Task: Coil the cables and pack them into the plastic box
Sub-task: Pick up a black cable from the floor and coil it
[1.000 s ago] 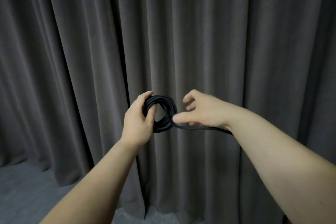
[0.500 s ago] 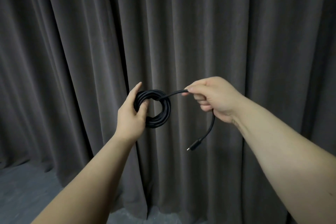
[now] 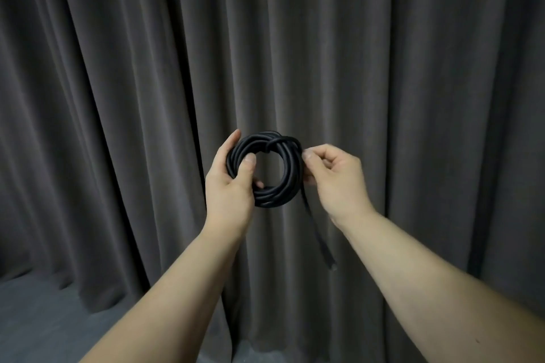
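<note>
Cable [image 3: 287,177], black and wound into a round coil, is held up at chest height before a grey curtain [image 3: 413,68], with open air on every side of it and the grey floor [image 3: 35,312] well below. The left hand [image 3: 228,188] grips the coil's left rim, thumb through the central opening and fingers behind. The right hand [image 3: 336,177] has curled fingers pinching the strand at the coil's right edge, where one turn crosses over the top, and the loose tail hangs down to a blurred tip, perhaps a plug.
</note>
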Available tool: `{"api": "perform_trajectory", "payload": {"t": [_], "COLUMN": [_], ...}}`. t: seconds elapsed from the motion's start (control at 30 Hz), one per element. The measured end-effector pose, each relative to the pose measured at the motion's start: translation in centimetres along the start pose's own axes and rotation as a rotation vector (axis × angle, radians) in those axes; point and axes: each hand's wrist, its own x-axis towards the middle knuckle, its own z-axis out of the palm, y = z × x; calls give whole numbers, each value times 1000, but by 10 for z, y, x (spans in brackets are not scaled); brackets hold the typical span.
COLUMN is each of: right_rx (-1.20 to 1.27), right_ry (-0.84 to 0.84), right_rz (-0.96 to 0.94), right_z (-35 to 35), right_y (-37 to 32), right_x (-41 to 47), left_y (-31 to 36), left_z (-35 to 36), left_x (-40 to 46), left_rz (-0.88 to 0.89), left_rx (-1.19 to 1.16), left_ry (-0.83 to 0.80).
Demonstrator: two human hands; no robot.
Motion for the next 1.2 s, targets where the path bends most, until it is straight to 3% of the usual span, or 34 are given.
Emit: {"api": "perform_trajectory", "payload": {"t": [0.1, 0.17, 0.27, 0.37, 0.47, 0.63, 0.73, 0.8, 0.9, 1.03, 1.2], "right_rx": [222, 186, 52, 176, 251, -50, -142, -160, -147, -37, -346], "right_ry": [-126, -210, -181, -137, -146, -280, -393, -419, -416, -379, -422], "right_rz": [168, 212, 188, 215, 219, 151, 121, 94, 134, 321, 361], "right_z": [2, 5, 7, 3, -4, -12, -9, -7, -6, -19, -32], "right_y": [-10, -8, -2, -3, -5, -7, -11, -15, -17, -18, -21], "right_x": [-9, -15, -17, -15, -10, 0, 2, 4, 5, 12, 18], "left_y": [2, 2, -2, -7, -12, -1, 16, 15, 4, -6, -8], "left_z": [4, 7, 13, 15, 11, -10, -9, -5, -4, -6, -5], "left_x": [-2, -4, -10, -14, -15, 12, 25, 24, 19, 16, 17], "left_rz": [33, 55, 66, 10, -69, -160, -106, -98, -39, -87, -110], "left_rx": [74, 107, 151, 120, 153, 83, 209, 241, 224, 33, 28], "left_ry": [48, 75, 84, 39, -58, -246, -495, -557, -442, -137, -66]}}
